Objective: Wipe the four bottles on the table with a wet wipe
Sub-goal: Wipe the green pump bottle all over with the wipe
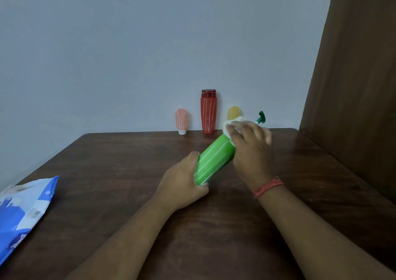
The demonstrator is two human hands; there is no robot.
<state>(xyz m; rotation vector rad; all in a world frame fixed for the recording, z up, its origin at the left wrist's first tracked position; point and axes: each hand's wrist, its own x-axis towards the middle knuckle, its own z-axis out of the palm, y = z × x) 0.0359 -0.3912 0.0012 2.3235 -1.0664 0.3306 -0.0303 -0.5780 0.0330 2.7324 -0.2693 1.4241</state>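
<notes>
Table (107, 194): dark brown wood-grain top, filling the lower half of the head view and meeting a pale blue-grey wall (128, 44) at its far edge.

Brown panel (353, 76): standing at 2 o'clock beside the table's right edge.

Wipes packet (23, 213): blue and white, lying flat at 8 o'clock near the table's left edge, well apart from the bottles.

Green bottle (214, 162): light stripes down its body, being held tilted above the table centre, base pointing to 7 o'clock, dark green pump head (261, 118) pointing to 1 o'clock.

Right hand (250, 144): fingers curling over the bottle's upper end and pressing a white wet wipe (230, 122) against it; a red thread band (267, 186) is circling the wrist.

Left hand (184, 181): fingers and thumb wrapping round the bottle's base.

Red bottle (208, 112): dark red cap, standing upright at 12 o'clock against the wall.

Pink bottle (181, 120): standing inverted on its white cap, just to the 9 o'clock side of the red bottle, apart from it.

Yellow bottle (233, 113): standing to the 3 o'clock side of the red bottle; only its rounded top is showing, the rest sitting behind the wipe and hand.
</notes>
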